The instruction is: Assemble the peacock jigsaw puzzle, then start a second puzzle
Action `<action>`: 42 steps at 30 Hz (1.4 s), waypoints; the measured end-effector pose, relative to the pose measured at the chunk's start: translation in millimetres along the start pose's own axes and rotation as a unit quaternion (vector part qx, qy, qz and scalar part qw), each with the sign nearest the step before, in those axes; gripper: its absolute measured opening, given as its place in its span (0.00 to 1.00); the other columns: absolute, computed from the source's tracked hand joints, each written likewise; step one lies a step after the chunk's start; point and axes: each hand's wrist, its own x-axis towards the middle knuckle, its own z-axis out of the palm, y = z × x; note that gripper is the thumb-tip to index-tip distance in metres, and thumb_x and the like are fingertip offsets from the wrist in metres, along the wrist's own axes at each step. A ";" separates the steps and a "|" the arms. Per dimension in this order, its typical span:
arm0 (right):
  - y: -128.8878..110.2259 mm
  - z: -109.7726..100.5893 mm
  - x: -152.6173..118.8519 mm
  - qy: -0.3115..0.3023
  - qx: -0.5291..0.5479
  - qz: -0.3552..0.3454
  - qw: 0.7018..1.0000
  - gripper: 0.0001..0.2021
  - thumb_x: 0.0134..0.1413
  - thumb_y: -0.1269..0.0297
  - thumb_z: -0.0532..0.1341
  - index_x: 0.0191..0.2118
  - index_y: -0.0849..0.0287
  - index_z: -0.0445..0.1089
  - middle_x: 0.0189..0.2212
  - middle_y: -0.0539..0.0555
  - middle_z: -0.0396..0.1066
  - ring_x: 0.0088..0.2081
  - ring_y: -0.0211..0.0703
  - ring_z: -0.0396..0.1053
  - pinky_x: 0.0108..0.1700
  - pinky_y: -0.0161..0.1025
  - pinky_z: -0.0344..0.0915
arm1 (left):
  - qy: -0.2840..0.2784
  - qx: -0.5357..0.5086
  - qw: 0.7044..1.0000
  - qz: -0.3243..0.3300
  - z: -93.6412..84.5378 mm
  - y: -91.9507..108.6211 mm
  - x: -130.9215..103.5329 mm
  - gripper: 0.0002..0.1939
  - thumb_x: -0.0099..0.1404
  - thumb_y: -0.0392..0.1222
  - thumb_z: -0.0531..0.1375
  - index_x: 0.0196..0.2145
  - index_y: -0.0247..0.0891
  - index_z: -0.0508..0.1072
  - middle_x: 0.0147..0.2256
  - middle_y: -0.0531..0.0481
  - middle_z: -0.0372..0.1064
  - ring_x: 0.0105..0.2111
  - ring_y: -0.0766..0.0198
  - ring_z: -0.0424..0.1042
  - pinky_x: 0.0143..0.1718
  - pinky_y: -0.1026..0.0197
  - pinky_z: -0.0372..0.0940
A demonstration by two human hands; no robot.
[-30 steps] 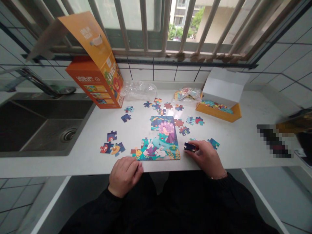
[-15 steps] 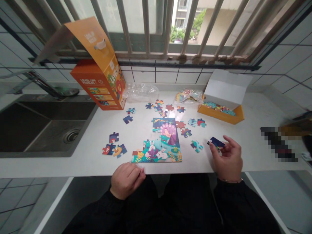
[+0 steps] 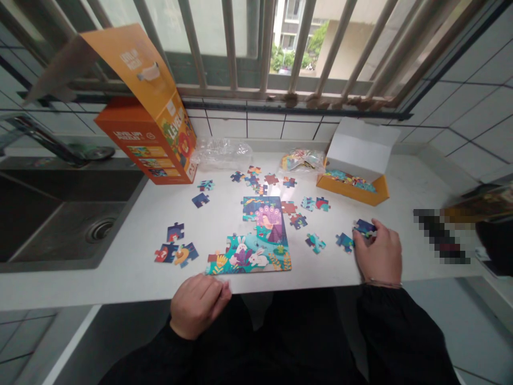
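Note:
My right hand (image 3: 379, 251) pinches a dark blue jigsaw piece (image 3: 364, 227) between thumb and fingers, low over the right part of the counter. Just left of it lies a blue-green piece (image 3: 344, 242), close to the thumb. My left hand (image 3: 200, 305) rests curled at the counter's front edge, below the puzzle's lower left corner, with nothing visible in its closed fingers. The partly joined puzzle (image 3: 256, 251) shows rabbits and a purple peacock; its upper left area is a gap. A teal piece (image 3: 316, 243) lies to the puzzle's right.
Loose pieces (image 3: 176, 251) lie left of the puzzle, with several more behind it. An orange puzzle box (image 3: 148, 149) stands at back left beside the sink (image 3: 80, 235). Clear plastic (image 3: 222, 152), a bagged puzzle (image 3: 302, 159) and an open yellow box (image 3: 352, 190) line the back.
My right hand has moved rightward with the dark blue piece, and the blue-green piece on the counter now shows. The whole view has shifted slightly. My left hand stays at the edge.

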 end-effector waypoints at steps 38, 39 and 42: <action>-11.4 -5.6 -6.0 -0.052 -0.080 0.052 0.994 0.28 0.68 0.47 0.57 0.62 0.59 0.77 0.59 0.68 0.74 0.56 0.69 0.69 0.53 0.60 0.67 | -0.004 0.025 1.000 -0.015 0.2 3.9 1.3 0.16 0.75 0.39 0.64 0.28 0.43 0.68 0.25 0.53 0.65 0.28 0.60 0.65 0.33 0.52 0.59; -11.2 -5.4 -6.1 -0.052 -0.082 0.051 0.994 0.28 0.68 0.47 0.57 0.62 0.59 0.77 0.59 0.68 0.74 0.56 0.68 0.69 0.53 0.60 0.67 | -0.003 0.024 1.000 -0.014 0.1 3.6 1.1 0.16 0.75 0.39 0.64 0.28 0.43 0.68 0.25 0.53 0.65 0.28 0.59 0.64 0.33 0.52 0.59; -10.8 -4.9 -6.1 -0.056 -0.088 0.050 0.993 0.28 0.68 0.47 0.57 0.62 0.59 0.77 0.59 0.67 0.74 0.57 0.69 0.69 0.53 0.60 0.68 | -0.005 0.023 1.000 -0.013 -0.6 3.2 1.7 0.16 0.75 0.38 0.64 0.28 0.43 0.68 0.25 0.53 0.65 0.28 0.59 0.64 0.33 0.52 0.59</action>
